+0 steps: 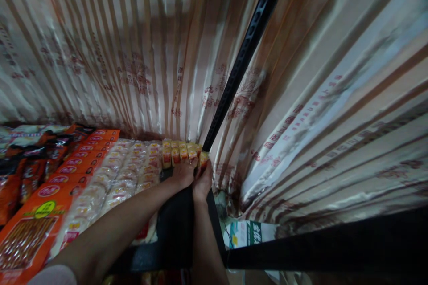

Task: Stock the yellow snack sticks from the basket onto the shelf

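"Right hand (203,182) first: what is it doing?"

"Its fingers are closed round a single yellow packet (203,158), just below the foot of the black perforated post (245,51); the packet's top shows above the fingertips."

"And the left hand (185,173)?"

"Close beside the right one, left of the post's foot; its fingers reach the near side of a row of small yellow packets (175,153), towards the right end; the fingertips are too dim and blurred, so I cannot tell whether they grip one or only touch."

"Where does that row stand?"

"Along the back edge of the black shelf (175,220), running left from the post's foot; the bare part of the shelf lies in front of it, beneath the forearms."

"Further out?"

"Left of the post, past the yellow row, come columns of clear-wrapped pale rounds (130,169); next, overlapping orange packs (67,169); farthest left, dark-and-orange bags (35,167)."

"Behind and to the other side?"

"Pleated pale curtain (147,53), printed with reddish drawings and characters, hangs behind the post and spreads to its right; below and right of the post's foot, lower than the shelf, sits a white and green printed package (249,234)."
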`<state>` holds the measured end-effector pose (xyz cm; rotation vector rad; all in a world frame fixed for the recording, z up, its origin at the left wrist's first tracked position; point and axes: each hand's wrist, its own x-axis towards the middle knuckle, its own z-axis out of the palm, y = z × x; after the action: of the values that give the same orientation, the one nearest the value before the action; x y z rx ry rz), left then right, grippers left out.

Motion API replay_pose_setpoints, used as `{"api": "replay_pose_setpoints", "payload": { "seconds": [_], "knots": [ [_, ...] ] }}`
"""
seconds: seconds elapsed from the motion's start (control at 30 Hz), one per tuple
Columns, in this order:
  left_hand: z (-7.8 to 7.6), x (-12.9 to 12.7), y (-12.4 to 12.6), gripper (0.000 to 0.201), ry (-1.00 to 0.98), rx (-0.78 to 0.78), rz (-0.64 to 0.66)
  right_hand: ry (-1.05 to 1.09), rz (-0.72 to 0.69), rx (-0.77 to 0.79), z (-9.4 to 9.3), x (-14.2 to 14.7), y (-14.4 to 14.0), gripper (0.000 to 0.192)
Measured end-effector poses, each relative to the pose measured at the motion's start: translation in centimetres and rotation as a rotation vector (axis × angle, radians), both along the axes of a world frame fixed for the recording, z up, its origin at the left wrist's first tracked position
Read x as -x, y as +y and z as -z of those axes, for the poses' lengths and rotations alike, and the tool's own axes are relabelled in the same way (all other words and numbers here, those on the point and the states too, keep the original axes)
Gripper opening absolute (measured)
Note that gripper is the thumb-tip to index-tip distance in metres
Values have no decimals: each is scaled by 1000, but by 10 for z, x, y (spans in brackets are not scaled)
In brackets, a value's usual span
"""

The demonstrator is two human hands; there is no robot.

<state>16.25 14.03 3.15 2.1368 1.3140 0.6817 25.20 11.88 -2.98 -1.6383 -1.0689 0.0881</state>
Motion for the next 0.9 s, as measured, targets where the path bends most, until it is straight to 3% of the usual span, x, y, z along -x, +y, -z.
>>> {"api": "replay_pose_setpoints", "payload": {
  "seconds": [0.13, 0.33, 0.6, 0.9],
  "knots": [
    [-1, -4, 2, 48, -62, 11, -9, 18, 14, 21, -6, 2, -3, 51],
    [-3, -3, 6, 42, -6, 28, -2, 10, 24, 36, -11, 4, -4, 47],
    [-7, 7, 16, 45, 462, -163, 172, -44, 72, 79, -2, 1, 0, 27],
    [-11, 15, 16, 48, 522, -262, 234, -103, 73, 133, 6, -1, 3, 36]
  ]
}}
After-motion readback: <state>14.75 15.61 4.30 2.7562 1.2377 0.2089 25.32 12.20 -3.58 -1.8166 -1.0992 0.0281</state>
